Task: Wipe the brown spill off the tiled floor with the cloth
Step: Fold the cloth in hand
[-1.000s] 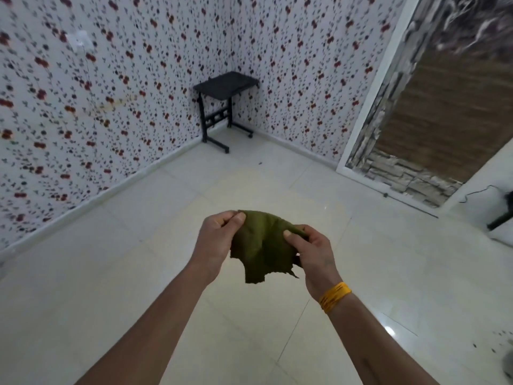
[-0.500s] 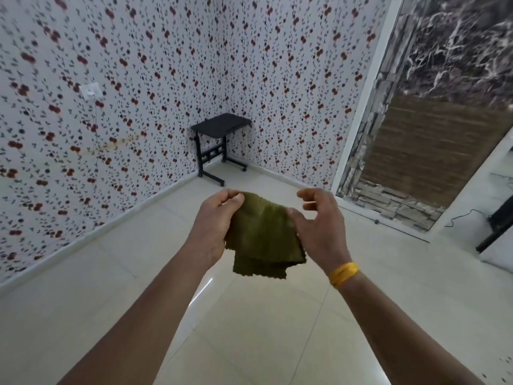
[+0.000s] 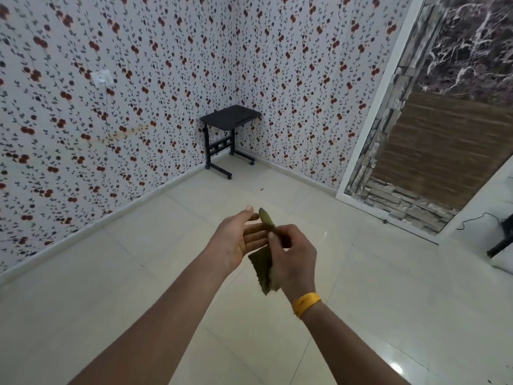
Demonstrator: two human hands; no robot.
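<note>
two bare hands are seen raised above the pale glossy tiled floor (image 3: 388,287). the left hand (image 3: 238,240) is held open, palm turned toward the right, fingers extended and loosely spread; its fingertips lie against the upper part of one olive-green fabric cloth (image 3: 263,269). whether any pinch is applied by the left thumb cannot be told. the right hand (image 3: 294,259) is closed on the cloth, thumb and curled fingers gripping it near its top edge. the cloth is seen edge-on between the two hands, hanging downward with its frayed lower corner beside the right wrist. one yellow band (image 3: 305,302) is worn on the right wrist. one small black side table on wheels (image 3: 230,118) is noted in the far corner against the floral-patterned wallpaper (image 3: 138,107). no brown spill is identified with certainty; only one small dark speck (image 3: 261,189) is noted on the tiles near the table.
</note>
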